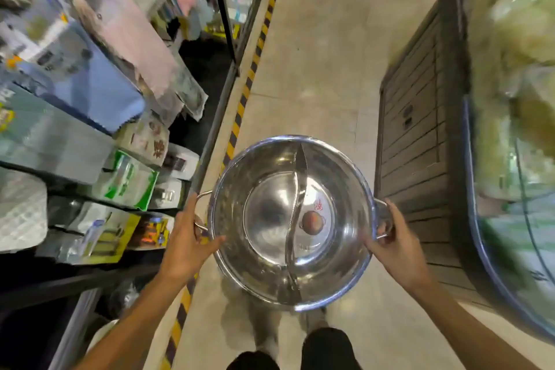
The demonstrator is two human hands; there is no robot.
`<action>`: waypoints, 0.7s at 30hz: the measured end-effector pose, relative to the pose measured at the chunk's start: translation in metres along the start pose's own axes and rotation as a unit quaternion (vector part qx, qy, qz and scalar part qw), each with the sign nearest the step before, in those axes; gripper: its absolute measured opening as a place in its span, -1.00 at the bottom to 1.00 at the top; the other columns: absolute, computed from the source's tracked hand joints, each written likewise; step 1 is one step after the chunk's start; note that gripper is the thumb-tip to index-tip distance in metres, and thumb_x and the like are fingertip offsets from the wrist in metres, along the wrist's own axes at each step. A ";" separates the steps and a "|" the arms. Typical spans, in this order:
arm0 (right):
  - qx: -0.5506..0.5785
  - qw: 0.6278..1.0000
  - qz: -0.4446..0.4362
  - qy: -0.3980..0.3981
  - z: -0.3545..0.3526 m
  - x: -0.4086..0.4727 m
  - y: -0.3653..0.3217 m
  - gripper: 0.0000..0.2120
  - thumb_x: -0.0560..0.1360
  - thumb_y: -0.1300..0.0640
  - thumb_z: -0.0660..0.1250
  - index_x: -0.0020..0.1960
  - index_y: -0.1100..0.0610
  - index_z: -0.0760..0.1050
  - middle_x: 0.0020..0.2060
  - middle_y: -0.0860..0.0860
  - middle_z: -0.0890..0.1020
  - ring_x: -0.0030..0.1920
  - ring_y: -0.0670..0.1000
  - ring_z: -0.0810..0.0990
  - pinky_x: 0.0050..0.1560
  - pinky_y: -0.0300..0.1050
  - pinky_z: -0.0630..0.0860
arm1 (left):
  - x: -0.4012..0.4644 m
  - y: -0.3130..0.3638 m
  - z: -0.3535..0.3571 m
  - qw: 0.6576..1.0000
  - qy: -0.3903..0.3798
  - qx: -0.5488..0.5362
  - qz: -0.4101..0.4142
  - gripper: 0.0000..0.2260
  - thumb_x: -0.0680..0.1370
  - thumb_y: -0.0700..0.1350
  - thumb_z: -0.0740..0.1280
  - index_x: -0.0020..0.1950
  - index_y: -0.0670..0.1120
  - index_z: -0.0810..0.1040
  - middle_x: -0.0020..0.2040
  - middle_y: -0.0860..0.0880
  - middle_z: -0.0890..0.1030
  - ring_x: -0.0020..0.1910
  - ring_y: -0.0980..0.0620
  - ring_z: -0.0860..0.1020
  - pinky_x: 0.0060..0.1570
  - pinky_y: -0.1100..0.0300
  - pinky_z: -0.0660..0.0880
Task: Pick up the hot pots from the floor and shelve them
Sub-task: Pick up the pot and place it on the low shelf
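A shiny steel hot pot (264, 219) with a curved divider down its middle and a round sticker inside hangs in the air over the aisle floor, mouth up. My left hand (187, 237) grips its left wire handle and rim. My right hand (396, 245) grips the right wire handle. The pot is level, in front of my legs. No other pot shows on the floor.
Shelves (207, 135) packed with boxed goods (129, 180) and folded cloths run along the left, edged by yellow-black floor tape (240, 108). A dark slatted display base (417, 141) and a curved glass case (498, 189) stand on the right. Tiled aisle floor (318, 69) stretches ahead.
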State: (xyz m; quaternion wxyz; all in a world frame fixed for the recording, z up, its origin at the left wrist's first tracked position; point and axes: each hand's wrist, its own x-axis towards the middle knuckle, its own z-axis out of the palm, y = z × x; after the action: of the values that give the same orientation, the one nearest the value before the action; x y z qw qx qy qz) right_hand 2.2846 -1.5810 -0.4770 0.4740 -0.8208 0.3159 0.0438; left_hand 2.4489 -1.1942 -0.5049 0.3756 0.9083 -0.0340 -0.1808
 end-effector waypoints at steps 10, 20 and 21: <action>-0.026 0.990 -0.124 0.064 -0.063 -0.062 -0.076 -0.17 0.39 -0.05 0.55 0.54 -0.12 0.22 -0.19 -0.02 0.60 -0.22 0.04 0.62 -0.16 0.09 0.62 | -0.071 0.055 -0.084 0.995 0.054 -0.073 0.046 0.06 0.22 0.27 0.57 0.61 0.13 0.12 0.04 0.19 0.46 -0.08 0.21 0.49 -0.10 0.32 0.42; -0.074 0.962 -0.264 -0.019 -0.075 -0.015 -0.131 -0.18 0.40 -0.07 0.51 0.54 -0.14 0.16 -0.27 -0.07 0.56 -0.28 -0.09 0.57 -0.33 -0.12 0.49 | -0.143 0.082 -0.113 0.975 0.203 -0.084 0.013 -0.06 0.34 0.08 0.60 0.59 0.20 0.14 0.30 0.05 0.44 0.09 0.18 0.48 0.14 0.31 0.43; -0.085 0.957 -0.276 -0.034 -0.072 -0.010 -0.138 -0.17 0.41 -0.09 0.50 0.54 -0.15 0.14 -0.26 -0.08 0.55 -0.28 -0.10 0.57 -0.36 -0.16 0.47 | -0.157 0.080 -0.112 0.971 0.224 -0.084 -0.007 -0.07 0.34 0.07 0.60 0.59 0.20 0.15 0.23 0.06 0.45 -0.03 0.23 0.49 0.01 0.42 0.42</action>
State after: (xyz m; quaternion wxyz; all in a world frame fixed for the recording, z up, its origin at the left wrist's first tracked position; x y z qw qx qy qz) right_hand 2.3377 -1.5862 -0.3306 0.4063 -0.9114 0.0557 -0.0345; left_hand 2.3483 -1.1455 -0.3281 0.4473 0.8912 0.0725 0.0222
